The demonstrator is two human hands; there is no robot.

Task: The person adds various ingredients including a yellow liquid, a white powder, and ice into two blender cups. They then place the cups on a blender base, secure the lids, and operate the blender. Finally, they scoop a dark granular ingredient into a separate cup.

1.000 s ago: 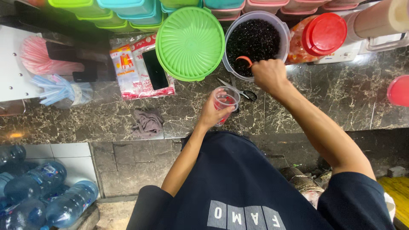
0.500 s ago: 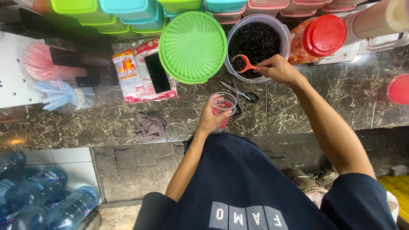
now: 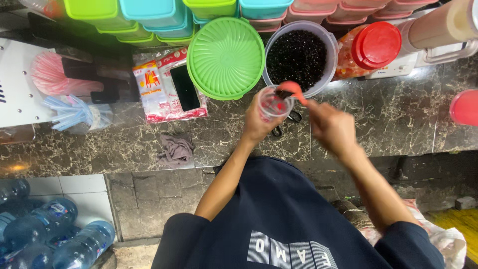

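A: Since half a second ago your right hand has carried the orange scoop from the tub of dark pearls over the clear plastic cup.

B: Left hand wraps the cup above the counter; thin, light, crushable, so grip mid-wall gently. Right fingers pinch the scoop handle.

Bright, even light falls from above, with glare patches on the polished desk and a soft shadow under its front edge. The spoon is motion-blurred; wide-angle distortion bends the edges.
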